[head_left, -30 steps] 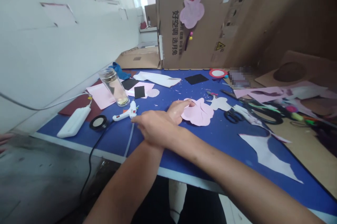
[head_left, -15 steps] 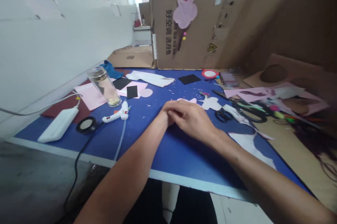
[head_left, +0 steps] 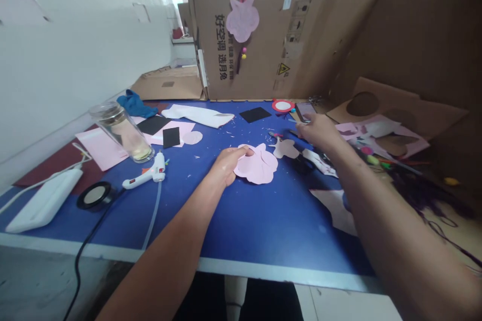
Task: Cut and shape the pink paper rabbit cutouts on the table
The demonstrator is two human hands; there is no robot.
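Pinching a scalloped pink paper cutout (head_left: 259,166) in the left hand (head_left: 226,164); holding the right hand (head_left: 318,132) near a pale lobed paper piece (head_left: 285,149); cannot tell that hand's grip.

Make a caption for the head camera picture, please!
A pink paper cutout in the left hand, the right hand stretched over a blue table.

What the right grip (head_left: 318,131) touches is unclear; below it, the bare forearm (head_left: 380,215) partly hides a white, jagged paper scrap (head_left: 334,206).
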